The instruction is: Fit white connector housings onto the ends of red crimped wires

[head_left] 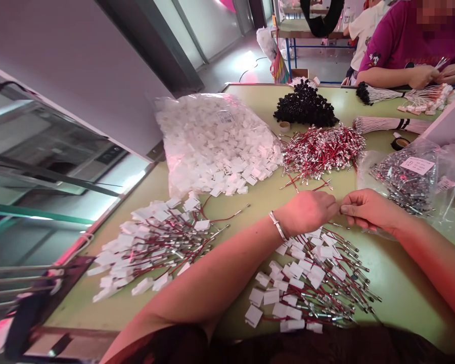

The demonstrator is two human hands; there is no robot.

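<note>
My left hand [307,212], with a bracelet [277,226] at its wrist, has its fingers curled closed. Facing it almost fingertip to fingertip, my right hand [371,210] pinches thumb against forefinger. Whatever is between the fingers of either hand is too small or hidden to make out. Below both hands lies a pile of short red wires with white plastic housings [314,275] at one end and metal tips at the other. A similar pile of wired white housings [147,237] is left of my left forearm. Loose red wires with metal terminals [322,151] are heaped beyond the hands.
A clear bag of white housings [220,146] spills open at the back left. Black connectors [305,106] are heaped behind the red wires, near a tape roll [284,126]. At right lies a bag of metal-tipped parts [402,177]. A co-worker [402,45] handles wires across the table.
</note>
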